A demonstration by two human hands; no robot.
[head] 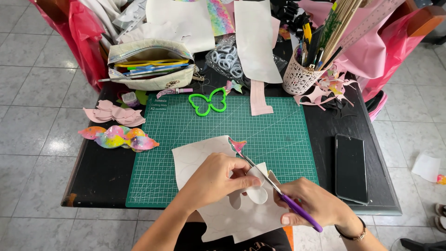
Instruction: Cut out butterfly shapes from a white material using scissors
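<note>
I see one white sheet (200, 155) lying flat on the green gridded mat (278, 125) — my left hand (216, 179) pinches its rounded cut-out, fingers closed on it. My right hand (313, 204) grips one pair of purple scissors (278, 190). One green butterfly cutter (207, 102) and one smooth black phone (350, 167) sit on the desk (104, 172).

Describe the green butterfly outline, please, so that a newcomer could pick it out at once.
Start from the green cutting mat on the black table. Near the mat's far edge, just below the open pencil case, lies the butterfly template. It alone is bright lime green and hollow, a bare outline, unlike the solid pastel cut-outs further left.
</note>
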